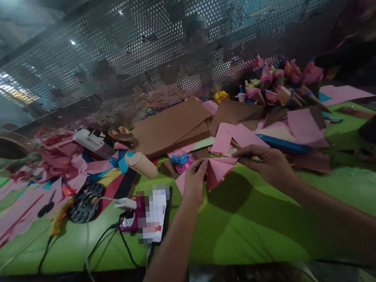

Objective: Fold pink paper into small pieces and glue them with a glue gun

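Head view: two bare hands hold a folded pink paper [217,170] above a green counter [251,222].

Left hand [193,184] pinches the paper's left part, fingers closed on it; right hand [267,163] grips its right edge the same way. The paper sits near the counter's middle. Toward the far edge lie brown card sheets [170,125] and paper cones [277,89]. Near the left edge lie scissors [47,206], a phone [153,214] and cables.

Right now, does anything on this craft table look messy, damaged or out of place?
Mostly clutter: pink paper scraps lie strewn across the left of the green table, and a phone sits near the front edge. The folded pink paper in both hands looks intact.
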### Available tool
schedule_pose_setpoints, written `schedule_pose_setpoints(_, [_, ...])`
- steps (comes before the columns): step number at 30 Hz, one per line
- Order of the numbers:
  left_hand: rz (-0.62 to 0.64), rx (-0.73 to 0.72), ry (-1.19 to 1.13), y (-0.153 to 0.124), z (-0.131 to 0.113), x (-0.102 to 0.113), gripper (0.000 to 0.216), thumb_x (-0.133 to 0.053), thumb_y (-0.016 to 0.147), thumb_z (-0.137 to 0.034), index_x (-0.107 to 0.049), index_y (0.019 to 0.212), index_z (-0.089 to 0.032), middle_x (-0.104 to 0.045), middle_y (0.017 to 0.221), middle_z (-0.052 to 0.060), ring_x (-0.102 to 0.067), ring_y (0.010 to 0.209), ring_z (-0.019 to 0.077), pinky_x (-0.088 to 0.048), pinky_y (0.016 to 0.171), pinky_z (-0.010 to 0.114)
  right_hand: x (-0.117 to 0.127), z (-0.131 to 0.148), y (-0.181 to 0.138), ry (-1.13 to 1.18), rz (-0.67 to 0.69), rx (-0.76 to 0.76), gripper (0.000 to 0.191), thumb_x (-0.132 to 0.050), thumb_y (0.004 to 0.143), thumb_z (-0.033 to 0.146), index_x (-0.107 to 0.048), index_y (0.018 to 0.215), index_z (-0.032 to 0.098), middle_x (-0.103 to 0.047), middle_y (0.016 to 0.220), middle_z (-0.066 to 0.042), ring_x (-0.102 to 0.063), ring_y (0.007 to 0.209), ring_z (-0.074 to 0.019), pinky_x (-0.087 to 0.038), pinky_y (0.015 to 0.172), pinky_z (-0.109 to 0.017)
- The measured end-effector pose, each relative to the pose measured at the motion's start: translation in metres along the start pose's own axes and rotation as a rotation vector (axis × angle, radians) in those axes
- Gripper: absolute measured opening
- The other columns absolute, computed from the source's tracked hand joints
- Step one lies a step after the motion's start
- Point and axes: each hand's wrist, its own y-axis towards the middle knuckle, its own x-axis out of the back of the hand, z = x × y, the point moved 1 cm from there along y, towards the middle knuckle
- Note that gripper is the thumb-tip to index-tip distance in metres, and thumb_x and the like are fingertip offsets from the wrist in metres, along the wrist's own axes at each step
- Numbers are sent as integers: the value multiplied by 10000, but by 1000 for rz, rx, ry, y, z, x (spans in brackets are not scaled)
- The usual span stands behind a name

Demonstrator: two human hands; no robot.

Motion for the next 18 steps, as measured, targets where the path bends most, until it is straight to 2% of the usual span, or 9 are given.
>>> schedule_pose_setpoints(4, [-16,-40,79,1,1,1,369,-889,632,-441,-770,850,-169,-680,765,-15,-540,660,88,-414,620,216,1,-5,1,-15,14,-42,270,-776,795,515,-801,854,252,-787,863,-59,-734,846,-267,-594,787,-415])
schedule_pose_setpoints(7, [-32,-160,173,0,-4,1,233,-831,727,-383,-784,841,-186,-729,830,11,-612,769,133,-468,736,252,4,-5,2,-42,-7,-51,268,-723,845,504,-798,928,260,-781,943,-64,-725,897,-270,-583,782,-409])
schedule_pose_setpoints(11, [-12,-333,355,-8,-10,-2,125,-742,832,-306,-800,870,-202,-777,899,34,-671,885,196,-490,875,314,5,6,-3,-169,-55,116,217,-680,906,436,-778,1035,292,-747,1052,-69,-687,999,-275,-566,808,-407])
schedule_pose_setpoints(14, [40,-424,463,-15,-8,-8,143,-695,873,-285,-809,921,-212,-800,936,49,-697,883,217,-505,880,332,-2,12,-8,-197,39,184,164,-703,899,406,-773,985,284,-754,981,-66,-697,946,-276,-579,783,-416])
schedule_pose_setpoints(18, [144,-493,535,-18,2,-13,200,-647,912,-300,-814,994,-228,-815,1020,71,-724,942,244,-533,893,354,-14,5,-13,-184,131,171,152,-687,919,382,-767,1006,287,-768,984,-59,-721,914,-266,-606,793,-419])
